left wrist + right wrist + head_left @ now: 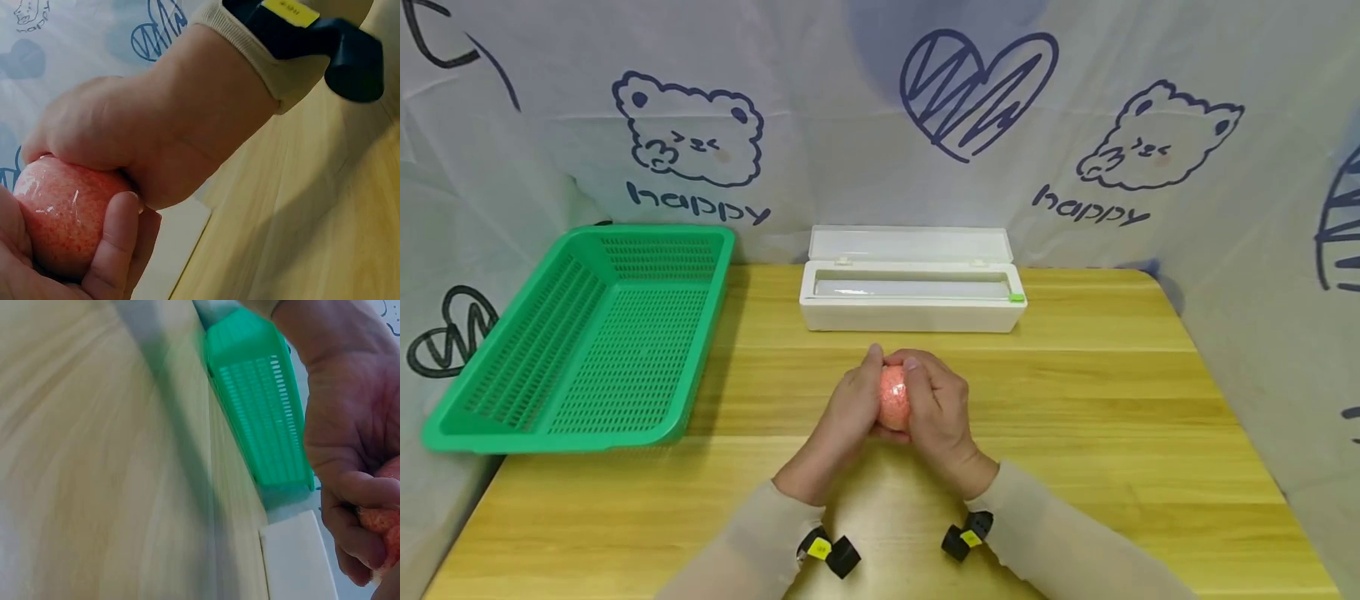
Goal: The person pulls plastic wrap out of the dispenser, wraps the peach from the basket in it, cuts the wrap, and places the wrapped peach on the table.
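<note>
A round pink-red ball-like thing point(893, 398), speckled and glossy as if under clear film, is held between both hands above the middle of the table. My left hand point(857, 398) wraps it from the left, thumb up. From the right my right hand point(938, 408) grips it, with its thumb over the top side. In the left wrist view, fingers curl about the ball point(59, 215). The right wrist view catches only a slice of its orange-pink surface point(382, 522) beneath bent fingers. Palms hide much of it.
Behind the hands stands a white cling film dispenser point(917, 317), lid raised, with a green slider point(1017, 297) at its right end. A green perforated basket point(688, 400) sits at the table's left. Drawn-on white cloth point(835, 125) hangs behind the wooden table point(1112, 400).
</note>
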{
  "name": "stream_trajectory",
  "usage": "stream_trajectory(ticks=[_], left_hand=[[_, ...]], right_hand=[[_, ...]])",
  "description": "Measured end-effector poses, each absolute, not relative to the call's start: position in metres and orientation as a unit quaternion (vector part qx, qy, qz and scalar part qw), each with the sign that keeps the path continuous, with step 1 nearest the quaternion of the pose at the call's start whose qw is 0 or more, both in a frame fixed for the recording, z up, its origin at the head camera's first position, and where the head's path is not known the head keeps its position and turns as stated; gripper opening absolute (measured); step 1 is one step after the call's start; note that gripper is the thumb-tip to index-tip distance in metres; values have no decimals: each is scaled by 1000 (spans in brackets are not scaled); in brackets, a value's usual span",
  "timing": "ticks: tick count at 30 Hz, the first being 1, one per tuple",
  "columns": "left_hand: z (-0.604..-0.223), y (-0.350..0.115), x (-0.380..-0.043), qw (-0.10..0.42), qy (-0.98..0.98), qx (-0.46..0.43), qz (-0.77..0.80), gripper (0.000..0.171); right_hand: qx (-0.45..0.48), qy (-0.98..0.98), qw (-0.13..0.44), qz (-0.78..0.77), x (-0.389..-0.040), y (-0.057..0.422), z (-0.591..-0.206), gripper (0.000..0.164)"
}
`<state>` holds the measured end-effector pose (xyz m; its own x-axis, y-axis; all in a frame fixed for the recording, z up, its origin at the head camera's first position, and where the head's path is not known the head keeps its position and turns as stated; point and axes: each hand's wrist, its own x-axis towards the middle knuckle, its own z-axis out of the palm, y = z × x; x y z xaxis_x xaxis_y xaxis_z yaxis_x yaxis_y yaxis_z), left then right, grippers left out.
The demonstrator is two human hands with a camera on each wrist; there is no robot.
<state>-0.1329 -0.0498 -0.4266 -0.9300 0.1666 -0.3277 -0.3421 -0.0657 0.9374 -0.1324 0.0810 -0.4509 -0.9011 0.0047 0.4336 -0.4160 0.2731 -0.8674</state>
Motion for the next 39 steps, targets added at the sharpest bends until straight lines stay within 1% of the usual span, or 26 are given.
stream_trajectory(ticks=[2,4,9,10,12,14,17,20,22,24,27,29,31,33,34,35,37,38,39], left_hand=[[-426,-51,-134,167,671,-61,719,69],[-426,-53,-135,167,666,-68,724,66],[-428,-56,-138,163,627,-95,756,62],[-428,-56,-139,159,626,-93,758,62],[-429,-55,-140,148,647,-78,744,62],[-429,-53,-140,136,695,-60,703,61],[-428,-49,-139,109,783,-40,611,56],[-427,-48,-138,76,842,-35,534,50],[-427,-47,-138,64,851,-33,521,46],[-428,-48,-139,66,848,-33,526,44],[-428,-50,-143,93,821,-43,561,43],[-429,-52,-146,112,795,-51,594,43],[-429,-54,-149,129,770,-54,622,45],[-429,-56,-151,151,746,-48,647,48],[-429,-58,-151,165,738,-39,654,50],[-429,-58,-151,183,727,-30,661,55],[-429,-60,-149,209,710,-5,673,59],[-428,-60,-148,214,707,3,674,61],[-428,-61,-146,207,713,11,670,62]], right_hand=[[117,-766,144,616,-133,81,-448,33],[96,-735,95,664,-136,83,-444,35],[1,-624,-31,781,-144,87,-434,49],[-13,-615,-49,787,-144,86,-434,51],[-30,-628,-66,775,-141,84,-433,52],[-36,-642,-61,763,-140,80,-434,50],[-57,-688,-7,724,-138,75,-438,43],[-81,-709,28,700,-138,72,-444,43],[-87,-714,36,694,-137,70,-446,45],[-84,-717,22,692,-138,72,-447,48],[-67,-725,-12,685,-141,80,-445,52],[-24,-754,-21,656,-143,87,-444,52],[40,-786,-7,617,-144,93,-445,48],[109,-815,25,568,-142,96,-447,42],[127,-826,43,548,-142,97,-448,40],[130,-830,51,541,-141,98,-448,38],[104,-824,53,555,-143,100,-447,37],[71,-816,46,572,-144,100,-446,39],[34,-794,29,606,-146,101,-444,43]])
